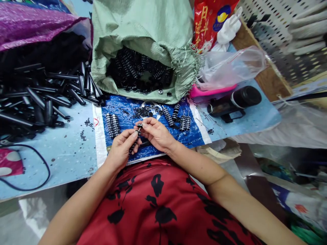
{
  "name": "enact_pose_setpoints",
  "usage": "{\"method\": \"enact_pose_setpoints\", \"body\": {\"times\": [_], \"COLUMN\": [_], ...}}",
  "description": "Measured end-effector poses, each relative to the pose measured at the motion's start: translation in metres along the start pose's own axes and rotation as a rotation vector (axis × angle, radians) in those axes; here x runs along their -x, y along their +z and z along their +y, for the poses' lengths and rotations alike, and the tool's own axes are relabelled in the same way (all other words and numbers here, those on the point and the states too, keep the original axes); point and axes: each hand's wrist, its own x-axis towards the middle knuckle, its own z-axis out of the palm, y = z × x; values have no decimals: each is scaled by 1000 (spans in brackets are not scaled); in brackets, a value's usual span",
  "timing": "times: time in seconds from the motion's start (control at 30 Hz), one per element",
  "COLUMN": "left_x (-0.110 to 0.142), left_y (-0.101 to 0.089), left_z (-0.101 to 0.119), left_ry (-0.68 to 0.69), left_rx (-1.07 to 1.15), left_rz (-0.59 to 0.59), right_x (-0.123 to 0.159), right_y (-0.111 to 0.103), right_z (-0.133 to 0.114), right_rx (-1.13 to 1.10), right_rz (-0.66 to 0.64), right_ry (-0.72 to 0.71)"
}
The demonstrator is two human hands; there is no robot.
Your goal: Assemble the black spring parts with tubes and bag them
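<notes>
My left hand (pixel 124 146) is closed around a thin metal rod strung with black number rings (pixel 133 146), its bare tip pointing up. Between the thumb and fingers of my right hand (pixel 157 134) is a small black ring (pixel 139 125), right at the rod's tip; whether the rod passes through it I cannot tell. Two finished-looking stacks of black rings with white marks (pixel 112 125) lie left of my hands on the blue sheet (pixel 127 110). More ring stacks (pixel 184 123) lie to the right, some with pins sticking out. Loose black discs (pixel 151 110) are scattered just beyond my fingers.
A pale green woven sack (pixel 143 20) full of black marked rings opens toward me. Black tubes (pixel 38 98) spill from a purple bag (pixel 43 25) at left. On the right are a black bottle (pixel 235 100), a pink tray (pixel 214 90) and a clear plastic bag (pixel 230 68).
</notes>
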Motion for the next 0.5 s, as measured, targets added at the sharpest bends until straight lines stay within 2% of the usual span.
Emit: {"method": "enact_pose_setpoints", "body": {"times": [0.13,0.23,0.33,0.43,0.5], "left_x": [3,4,4,3,2], "left_y": [-1,0,1,1,-2], "left_z": [-2,-4,-4,-5,-7], "left_ry": [10,21,16,16,9], "left_rx": [-12,4,89,179,172], "left_rz": [24,35,57,83,75], "right_x": [0,1,5,10,12], "right_y": [-1,-2,-3,-6,-9], "right_z": [6,10,11,9,7], "right_rx": [44,230,610,1092,1329], "right_rz": [-13,-37,-75,-213,-297], "right_ry": [-12,-154,-392,-598,-695]}}
